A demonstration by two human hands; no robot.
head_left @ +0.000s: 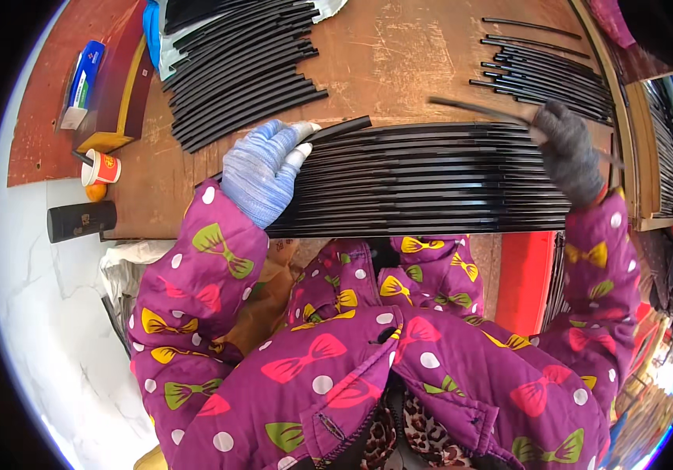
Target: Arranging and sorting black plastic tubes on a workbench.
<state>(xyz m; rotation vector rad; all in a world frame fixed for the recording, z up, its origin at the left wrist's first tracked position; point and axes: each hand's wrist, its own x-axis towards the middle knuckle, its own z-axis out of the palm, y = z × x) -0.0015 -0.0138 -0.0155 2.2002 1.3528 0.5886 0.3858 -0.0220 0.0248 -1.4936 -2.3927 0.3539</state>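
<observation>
By the left hand (262,171), fingers nearly closed, a black tube (350,125) is pinched beside the table's (403,55) rod row (430,171); by the right hand (570,153), fingers curled, a thin rod (470,105) (blurred) is gripped. Rods could be scattered by low sweeping.

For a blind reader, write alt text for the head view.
The left hand, gloved in pale blue, pinches a thick black tube, and the right hand, gloved in dark grey, holds a thin rod, at a row of black rods on a brown table. A pile of black tubes lies at upper left, thinner rods at upper right.
</observation>
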